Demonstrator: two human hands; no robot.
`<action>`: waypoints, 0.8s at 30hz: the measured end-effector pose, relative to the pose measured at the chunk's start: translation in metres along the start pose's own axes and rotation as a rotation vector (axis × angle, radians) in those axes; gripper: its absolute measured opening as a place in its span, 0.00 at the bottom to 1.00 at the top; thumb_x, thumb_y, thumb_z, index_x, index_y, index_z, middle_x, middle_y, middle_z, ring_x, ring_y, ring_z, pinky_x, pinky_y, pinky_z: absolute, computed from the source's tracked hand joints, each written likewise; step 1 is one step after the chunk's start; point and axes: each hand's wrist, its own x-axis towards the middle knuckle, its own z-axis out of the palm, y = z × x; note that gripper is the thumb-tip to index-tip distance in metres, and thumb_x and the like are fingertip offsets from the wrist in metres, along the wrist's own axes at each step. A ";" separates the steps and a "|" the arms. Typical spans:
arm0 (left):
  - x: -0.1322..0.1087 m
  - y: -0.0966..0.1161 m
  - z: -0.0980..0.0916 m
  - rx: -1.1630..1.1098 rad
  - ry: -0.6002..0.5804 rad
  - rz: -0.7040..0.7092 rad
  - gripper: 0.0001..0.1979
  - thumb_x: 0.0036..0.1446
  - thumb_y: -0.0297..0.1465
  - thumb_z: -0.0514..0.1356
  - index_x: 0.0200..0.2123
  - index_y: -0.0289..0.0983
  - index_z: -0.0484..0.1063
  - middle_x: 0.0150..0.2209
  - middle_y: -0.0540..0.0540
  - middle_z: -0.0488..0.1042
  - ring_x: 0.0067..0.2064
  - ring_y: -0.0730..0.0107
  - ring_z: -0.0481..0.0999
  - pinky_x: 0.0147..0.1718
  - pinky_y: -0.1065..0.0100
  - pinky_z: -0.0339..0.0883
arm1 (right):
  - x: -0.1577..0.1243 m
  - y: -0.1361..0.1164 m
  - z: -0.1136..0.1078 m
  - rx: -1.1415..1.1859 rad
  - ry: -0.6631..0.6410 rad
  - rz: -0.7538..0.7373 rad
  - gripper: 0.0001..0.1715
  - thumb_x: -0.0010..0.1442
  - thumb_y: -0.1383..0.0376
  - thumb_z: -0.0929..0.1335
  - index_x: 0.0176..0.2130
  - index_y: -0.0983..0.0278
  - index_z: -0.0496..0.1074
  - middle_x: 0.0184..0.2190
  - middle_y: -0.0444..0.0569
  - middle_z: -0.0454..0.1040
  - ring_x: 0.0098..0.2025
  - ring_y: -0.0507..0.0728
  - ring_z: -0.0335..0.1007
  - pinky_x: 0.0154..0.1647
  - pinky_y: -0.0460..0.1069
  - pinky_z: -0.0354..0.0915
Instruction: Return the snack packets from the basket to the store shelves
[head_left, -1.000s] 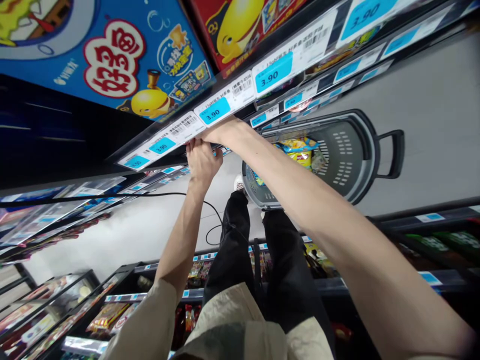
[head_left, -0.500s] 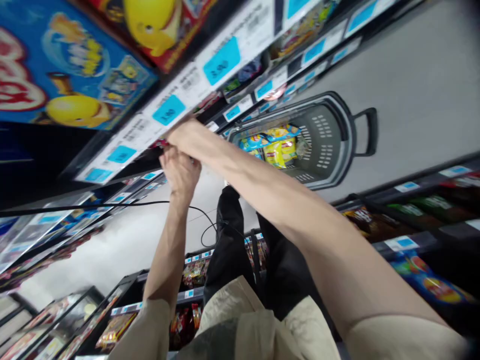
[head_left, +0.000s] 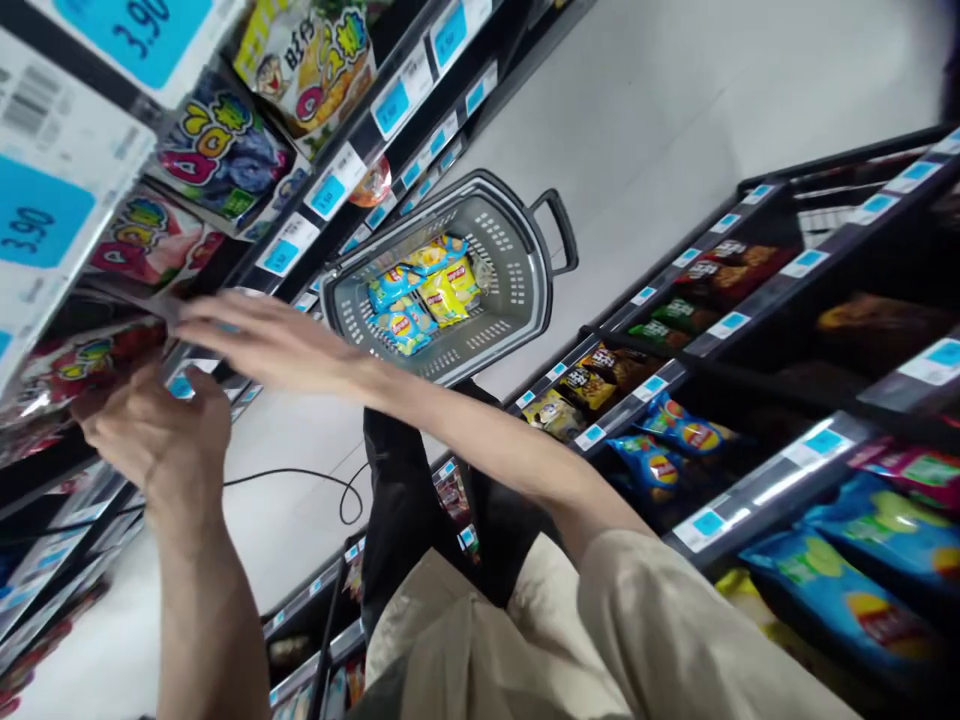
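My left hand (head_left: 161,425) reaches up to a shelf at the left, against the lower edge of a red gummy candy bag (head_left: 90,360). Its thumb stands apart from the fingers, and the fingertips are partly hidden. Just above it, my right hand (head_left: 259,335) stretches across, fingers extended and smeared by motion, near a thin grey strip (head_left: 139,300) between candy bags. A pink QQ gummy bag (head_left: 150,240) lies beyond that strip, followed by a dark blueberry gummy bag (head_left: 225,150) and a yellow gummy bag (head_left: 307,65).
A grey shopping basket (head_left: 517,260) with a black handle stands on the floor, holding several blue and yellow chip bags (head_left: 405,325). Snack shelves (head_left: 720,330) line the right. A black cable (head_left: 285,472) hangs below my arms. White price tags (head_left: 45,210) edge the upper left shelf.
The view has dropped and turned, so the blue and red boxes are out of sight and the gummy bags show. My hands have parted; the left thumb is now spread.
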 end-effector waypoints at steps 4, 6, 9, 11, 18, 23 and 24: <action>-0.029 0.024 0.014 0.037 0.004 0.225 0.25 0.68 0.39 0.48 0.65 0.46 0.68 0.61 0.43 0.75 0.65 0.34 0.70 0.63 0.30 0.64 | -0.153 0.113 -0.054 -0.149 0.184 0.493 0.16 0.68 0.73 0.63 0.51 0.66 0.76 0.54 0.53 0.74 0.60 0.59 0.69 0.68 0.54 0.64; -0.043 0.051 0.047 -0.071 -0.041 0.347 0.21 0.67 0.37 0.51 0.58 0.42 0.74 0.54 0.38 0.78 0.63 0.38 0.72 0.63 0.37 0.66 | -0.218 0.165 -0.070 -0.209 0.185 0.898 0.22 0.63 0.76 0.63 0.53 0.67 0.77 0.56 0.56 0.72 0.59 0.60 0.71 0.66 0.52 0.66; -0.050 0.110 0.124 -0.180 -0.292 0.455 0.19 0.62 0.33 0.56 0.54 0.36 0.76 0.58 0.33 0.73 0.62 0.45 0.72 0.64 0.45 0.68 | -0.270 0.229 -0.087 -0.218 0.177 1.135 0.29 0.59 0.79 0.64 0.58 0.76 0.75 0.62 0.69 0.66 0.59 0.69 0.73 0.66 0.61 0.66; -0.043 0.152 0.184 -0.144 -0.475 0.463 0.20 0.62 0.30 0.58 0.56 0.33 0.75 0.65 0.30 0.67 0.69 0.46 0.66 0.68 0.50 0.64 | -0.279 0.261 -0.092 -0.215 0.153 1.191 0.33 0.57 0.80 0.66 0.61 0.76 0.73 0.66 0.71 0.61 0.59 0.72 0.73 0.66 0.65 0.66; 0.039 0.240 0.372 -0.003 -0.477 0.671 0.23 0.66 0.25 0.53 0.62 0.39 0.72 0.74 0.37 0.57 0.75 0.42 0.52 0.70 0.40 0.52 | -0.243 0.363 -0.057 -0.332 0.138 1.230 0.35 0.60 0.77 0.64 0.66 0.71 0.68 0.70 0.68 0.57 0.56 0.69 0.75 0.60 0.64 0.71; 0.095 0.240 0.454 -0.068 -0.448 0.735 0.21 0.68 0.38 0.62 0.62 0.42 0.71 0.68 0.35 0.65 0.75 0.38 0.54 0.71 0.33 0.44 | -0.230 0.432 -0.023 -0.340 0.280 1.235 0.31 0.69 0.74 0.57 0.68 0.73 0.64 0.64 0.73 0.64 0.59 0.69 0.74 0.60 0.66 0.70; 0.103 0.237 0.461 -0.110 -0.437 0.739 0.22 0.68 0.39 0.63 0.62 0.40 0.70 0.65 0.35 0.67 0.74 0.38 0.55 0.71 0.33 0.43 | -0.232 0.442 -0.021 -0.309 0.276 1.221 0.29 0.70 0.73 0.58 0.67 0.74 0.65 0.60 0.73 0.68 0.59 0.69 0.73 0.61 0.66 0.68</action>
